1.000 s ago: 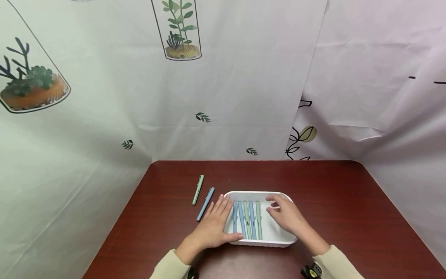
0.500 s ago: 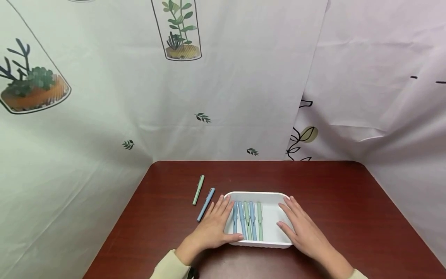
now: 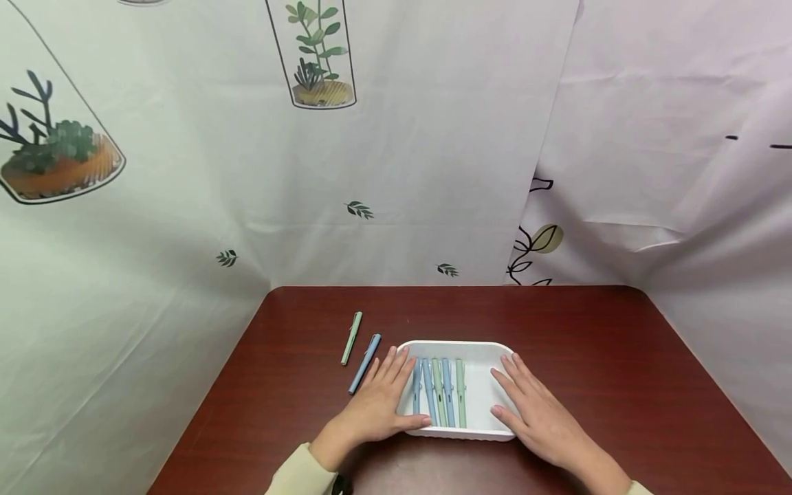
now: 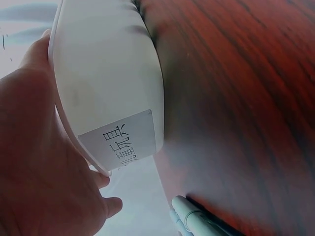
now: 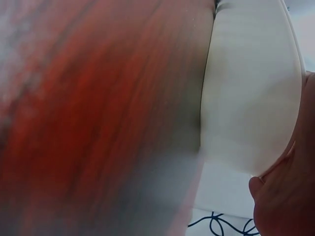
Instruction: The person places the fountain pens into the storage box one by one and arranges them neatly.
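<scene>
A white plastic tray (image 3: pixel 489 434) sits on the table with several pale blue and pale green pens (image 3: pixel 460 395) lying side by side in its left half. My left hand (image 3: pixel 374 405) rests across the tray's left rim, fingers spread and straight, thumb at the front rim. On the right rim lies my right hand (image 3: pixel 547 416), its fingers also extended. Both wrist views show the tray's outer wall (image 4: pixel 108 69) under the hand; the left one has a label (image 4: pixel 120 140) with printed characters. Neither hand holds a pen.
Left of the tray, a green pen (image 3: pixel 351 338) and a blue pen (image 3: pixel 365 364) lie on the dark red wooden table (image 3: pixel 297 385). A white printed cloth (image 3: pixel 402 172) hangs behind and beside the table.
My right hand has moved from over the tray's inside, fingers bent, outward to the right rim and straightened. The left hand stays on the left rim.
</scene>
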`<state>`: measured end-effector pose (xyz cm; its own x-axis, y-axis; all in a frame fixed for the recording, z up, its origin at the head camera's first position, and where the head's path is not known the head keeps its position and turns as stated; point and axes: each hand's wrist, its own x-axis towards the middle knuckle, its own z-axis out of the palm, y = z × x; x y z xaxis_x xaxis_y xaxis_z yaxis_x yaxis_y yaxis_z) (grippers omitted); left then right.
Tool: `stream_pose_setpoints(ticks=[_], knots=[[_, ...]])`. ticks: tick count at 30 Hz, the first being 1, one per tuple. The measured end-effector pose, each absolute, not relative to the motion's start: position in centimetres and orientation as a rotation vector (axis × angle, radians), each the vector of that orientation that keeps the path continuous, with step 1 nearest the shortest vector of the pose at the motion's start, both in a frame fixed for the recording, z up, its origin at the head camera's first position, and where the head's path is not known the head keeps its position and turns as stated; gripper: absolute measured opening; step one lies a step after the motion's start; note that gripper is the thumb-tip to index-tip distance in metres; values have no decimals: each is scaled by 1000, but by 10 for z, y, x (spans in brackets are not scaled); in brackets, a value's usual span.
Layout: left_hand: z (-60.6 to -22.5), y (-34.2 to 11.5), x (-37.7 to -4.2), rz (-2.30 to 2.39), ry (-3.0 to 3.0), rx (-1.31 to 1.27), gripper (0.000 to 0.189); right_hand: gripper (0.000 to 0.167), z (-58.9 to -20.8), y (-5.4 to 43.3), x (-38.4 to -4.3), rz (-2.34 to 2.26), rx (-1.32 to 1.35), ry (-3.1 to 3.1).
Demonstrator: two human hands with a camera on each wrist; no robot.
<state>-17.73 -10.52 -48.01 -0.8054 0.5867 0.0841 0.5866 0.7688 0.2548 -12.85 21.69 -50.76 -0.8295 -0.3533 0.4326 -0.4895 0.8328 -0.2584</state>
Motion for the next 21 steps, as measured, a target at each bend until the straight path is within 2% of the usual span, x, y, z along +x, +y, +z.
stream_pose_setpoints(ticks=[21], knots=[[-476,-123,-189,690,2813,1091,98,55,-508,217,-129,396,683,-2618]])
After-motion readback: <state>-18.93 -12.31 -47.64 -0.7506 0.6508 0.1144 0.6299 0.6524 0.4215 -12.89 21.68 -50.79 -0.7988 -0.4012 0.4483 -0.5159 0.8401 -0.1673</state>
